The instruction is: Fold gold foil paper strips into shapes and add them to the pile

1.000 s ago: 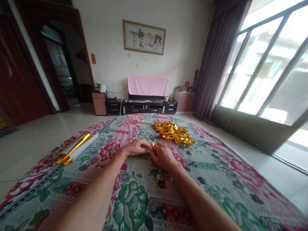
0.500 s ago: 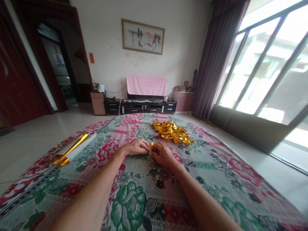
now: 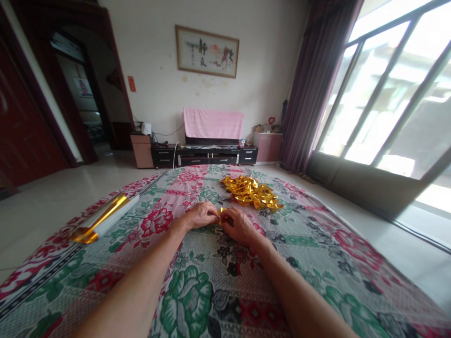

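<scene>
Between my two hands is a small piece of gold foil paper (image 3: pixel 220 214), mostly covered by the fingers. My left hand (image 3: pixel 201 215) pinches its left side, with the fingertips closed. From the right, my right hand (image 3: pixel 238 224) grips the same piece, its fingers curled and meeting the left fingertips. Both hands rest low over the flowered cloth (image 3: pixel 186 300). Just beyond my right hand lies a heap of folded gold foil pieces (image 3: pixel 251 191). The exact shape of the held piece cannot be made out.
A loosely rolled stack of gold foil sheets (image 3: pixel 109 217) with white backing lies at the cloth's left edge. Past the table's far edge stands a low black cabinet (image 3: pixel 218 158) with a pink cloth (image 3: pixel 213 123) over a screen. A window (image 3: pixel 387 94) is on the right.
My hands stay at nearly the same spot on the foil paper, with only small finger shifts. The view has tilted very slightly.
</scene>
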Action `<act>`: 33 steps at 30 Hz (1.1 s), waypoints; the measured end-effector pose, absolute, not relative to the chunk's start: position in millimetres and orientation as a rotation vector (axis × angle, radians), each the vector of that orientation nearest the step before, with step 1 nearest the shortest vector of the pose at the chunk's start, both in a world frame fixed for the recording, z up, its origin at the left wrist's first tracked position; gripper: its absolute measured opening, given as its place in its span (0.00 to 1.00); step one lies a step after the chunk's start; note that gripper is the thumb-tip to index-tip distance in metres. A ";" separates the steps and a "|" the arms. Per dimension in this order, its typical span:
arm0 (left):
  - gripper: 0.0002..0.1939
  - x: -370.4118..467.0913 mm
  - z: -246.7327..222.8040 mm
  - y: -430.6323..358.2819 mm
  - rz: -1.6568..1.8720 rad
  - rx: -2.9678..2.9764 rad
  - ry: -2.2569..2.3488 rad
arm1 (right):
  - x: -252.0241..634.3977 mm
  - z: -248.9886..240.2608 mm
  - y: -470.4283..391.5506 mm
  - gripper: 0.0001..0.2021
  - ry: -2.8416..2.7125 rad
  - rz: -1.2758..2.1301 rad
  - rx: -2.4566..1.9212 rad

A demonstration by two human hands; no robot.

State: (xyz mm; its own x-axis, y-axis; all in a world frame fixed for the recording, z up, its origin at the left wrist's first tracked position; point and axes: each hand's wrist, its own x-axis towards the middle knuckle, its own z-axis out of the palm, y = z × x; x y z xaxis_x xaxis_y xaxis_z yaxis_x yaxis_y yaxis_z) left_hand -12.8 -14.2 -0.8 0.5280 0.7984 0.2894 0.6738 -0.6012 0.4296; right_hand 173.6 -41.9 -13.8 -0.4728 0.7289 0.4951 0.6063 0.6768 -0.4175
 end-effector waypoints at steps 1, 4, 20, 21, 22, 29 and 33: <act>0.07 -11.7 -0.4 -14.9 0.669 2.516 1.255 | 173.9 -13.9 -41.9 0.07 -2.232 0.246 -1.023; 0.07 -8.9 1.0 -16.4 0.643 2.546 1.304 | 174.9 -13.9 -42.1 0.07 -2.231 0.252 -1.033; 0.07 -7.5 -3.1 -14.2 0.653 2.525 1.363 | 173.1 -15.0 -42.4 0.06 -2.207 0.257 -1.047; 0.07 -7.4 -3.3 -14.1 0.658 2.529 1.359 | 173.4 -14.8 -42.5 0.06 -2.210 0.260 -1.046; 0.08 -7.2 -3.5 -14.1 0.663 2.534 1.355 | 173.8 -14.5 -42.7 0.07 -2.214 0.263 -1.044; 0.07 -5.9 -2.7 -15.5 0.668 2.563 1.358 | 176.1 -12.8 -42.1 0.09 -2.223 0.307 -1.051; 0.07 -5.1 -2.0 -16.2 0.664 2.573 1.355 | 176.2 -13.8 -41.5 0.09 -2.230 0.308 -1.041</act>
State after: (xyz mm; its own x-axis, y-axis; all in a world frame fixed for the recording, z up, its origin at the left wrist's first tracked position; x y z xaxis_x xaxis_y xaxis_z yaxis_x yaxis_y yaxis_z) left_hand -5.1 -16.2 -2.0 0.4914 0.8141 0.3096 0.7438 -0.5772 0.3370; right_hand 176.2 -41.5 -13.8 -0.4739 0.7512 0.4594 0.5987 0.6575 -0.4575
